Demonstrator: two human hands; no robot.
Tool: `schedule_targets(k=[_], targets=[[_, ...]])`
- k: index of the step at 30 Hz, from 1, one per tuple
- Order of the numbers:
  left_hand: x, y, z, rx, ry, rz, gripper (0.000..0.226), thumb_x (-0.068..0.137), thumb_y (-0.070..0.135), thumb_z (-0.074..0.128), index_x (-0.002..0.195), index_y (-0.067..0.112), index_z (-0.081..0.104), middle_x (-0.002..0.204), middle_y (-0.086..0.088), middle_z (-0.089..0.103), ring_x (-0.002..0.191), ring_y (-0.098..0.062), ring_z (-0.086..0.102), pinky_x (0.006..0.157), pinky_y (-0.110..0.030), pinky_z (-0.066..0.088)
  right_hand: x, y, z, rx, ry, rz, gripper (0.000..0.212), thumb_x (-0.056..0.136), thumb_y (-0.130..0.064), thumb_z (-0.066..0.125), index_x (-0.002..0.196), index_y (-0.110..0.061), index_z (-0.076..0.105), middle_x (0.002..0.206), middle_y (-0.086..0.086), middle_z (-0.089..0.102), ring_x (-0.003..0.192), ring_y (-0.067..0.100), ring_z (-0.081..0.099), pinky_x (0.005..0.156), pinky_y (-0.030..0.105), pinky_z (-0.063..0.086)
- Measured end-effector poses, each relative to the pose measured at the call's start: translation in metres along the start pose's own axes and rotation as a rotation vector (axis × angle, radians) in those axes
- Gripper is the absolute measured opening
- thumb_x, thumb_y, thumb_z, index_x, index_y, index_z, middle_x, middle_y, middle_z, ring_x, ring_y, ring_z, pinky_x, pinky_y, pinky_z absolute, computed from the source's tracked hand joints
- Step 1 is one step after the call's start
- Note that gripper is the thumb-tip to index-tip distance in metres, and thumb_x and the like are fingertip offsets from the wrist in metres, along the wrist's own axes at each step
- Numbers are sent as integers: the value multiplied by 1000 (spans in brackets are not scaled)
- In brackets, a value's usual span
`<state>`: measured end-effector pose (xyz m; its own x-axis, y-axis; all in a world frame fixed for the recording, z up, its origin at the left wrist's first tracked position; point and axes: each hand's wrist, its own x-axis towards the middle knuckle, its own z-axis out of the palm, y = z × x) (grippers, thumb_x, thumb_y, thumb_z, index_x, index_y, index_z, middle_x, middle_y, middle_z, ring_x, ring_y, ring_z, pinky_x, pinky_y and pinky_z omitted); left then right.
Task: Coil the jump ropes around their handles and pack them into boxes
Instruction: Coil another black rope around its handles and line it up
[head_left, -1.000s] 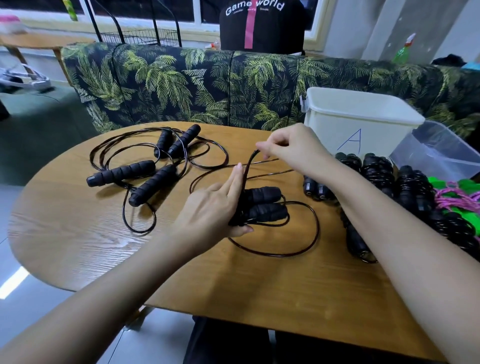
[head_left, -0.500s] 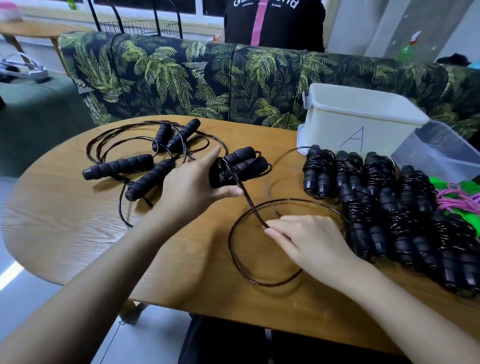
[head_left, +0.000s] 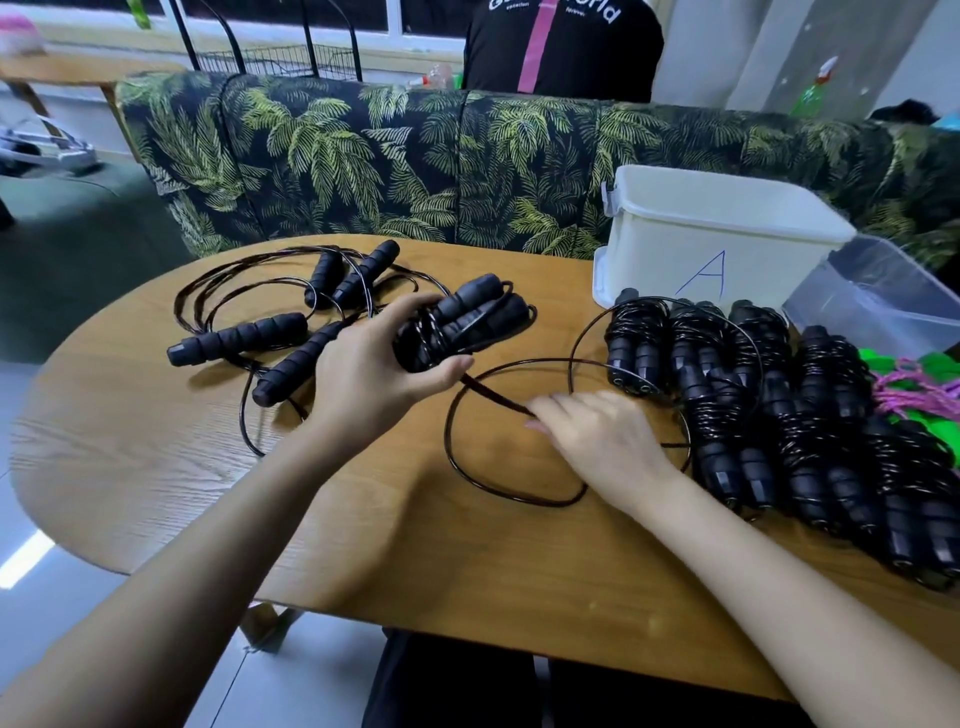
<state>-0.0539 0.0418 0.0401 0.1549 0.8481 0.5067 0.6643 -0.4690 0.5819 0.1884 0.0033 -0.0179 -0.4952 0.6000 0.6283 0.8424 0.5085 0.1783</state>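
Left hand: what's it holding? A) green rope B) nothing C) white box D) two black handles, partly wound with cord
D: the left hand grips two black handles side by side with a few turns wound on them, and the right hand pinches the loose cord that runs off them.

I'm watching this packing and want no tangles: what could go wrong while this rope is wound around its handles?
1. The cord that the right hand pinches seems to loop over the nearest finished bundle; pulling it tight may snag and drag that bundle.
2. The left hand grips the handles right beside the uncoiled ropes; a turn might catch one.
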Motion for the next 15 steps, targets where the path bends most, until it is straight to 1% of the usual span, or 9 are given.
schedule_targets(k=[2, 4, 7, 9, 11, 13, 14, 15], targets=[[1, -4, -2, -37, 12, 16, 70, 66, 72, 60, 125, 35, 60, 93, 15, 68, 89, -10, 67, 76, -38, 56, -1, 10, -3, 12, 55, -5, 24, 99, -27, 55, 90, -10, 70, 77, 2, 69, 65, 20, 66, 51, 35, 52], [3, -6, -4, -68, 23, 19, 69, 67, 71, 62, 125, 34, 60, 95, 14, 69, 90, -9, 67, 78, -38, 56, 0, 18, -9, 60, 105, -1, 27, 98, -30, 56, 89, -9, 71, 78, 1, 69, 66, 20, 65, 53, 34, 53], [7, -9, -8, -125, 44, -3, 67, 67, 69, 64, 124, 35, 60, 94, 20, 68, 90, 0, 63, 82, -33, 54, 3, 28, -19, 164, 121, 13, 33, 100, -34, 53, 88, -8, 70, 79, 0, 68, 69, 19, 63, 55, 35, 53], [12, -14, -11, -221, 51, -36, 64, 67, 65, 68, 124, 35, 61, 102, 21, 68, 95, 2, 64, 88, -33, 54, 3, 33, -23, 247, 80, 20, 34, 101, -34, 52, 87, -7, 67, 80, -1, 64, 72, 17, 57, 57, 34, 51], [15, -20, -15, -320, 61, -77, 63, 69, 60, 72, 125, 33, 61, 110, 13, 70, 102, -6, 67, 93, -42, 55, 2, 38, -29, 346, 9, 63, 34, 101, -35, 51, 86, -8, 64, 81, -5, 59, 76, 13, 51, 62, 33, 48], [18, -24, -18, -357, 84, -99, 63, 70, 58, 71, 125, 29, 61, 111, 9, 70, 104, -8, 67, 96, -43, 54, 0, 41, -35, 483, -82, 181, 32, 100, -41, 48, 83, -17, 62, 79, -15, 55, 76, 10, 51, 66, 33, 46], [18, -26, -19, -361, 89, -101, 63, 70, 57, 71, 125, 28, 61, 111, 9, 70, 104, -7, 67, 97, -42, 53, 1, 43, -39, 566, -131, 259, 30, 99, -43, 48, 80, -23, 60, 75, -17, 56, 73, 8, 53, 67, 32, 46], [18, -28, -19, -362, 85, -102, 64, 70, 57, 71, 126, 27, 60, 111, 8, 69, 105, -7, 66, 98, -42, 52, 1, 44, -42, 651, -182, 338, 28, 98, -42, 50, 76, -28, 58, 70, -15, 58, 68, 9, 57, 67, 31, 46]])
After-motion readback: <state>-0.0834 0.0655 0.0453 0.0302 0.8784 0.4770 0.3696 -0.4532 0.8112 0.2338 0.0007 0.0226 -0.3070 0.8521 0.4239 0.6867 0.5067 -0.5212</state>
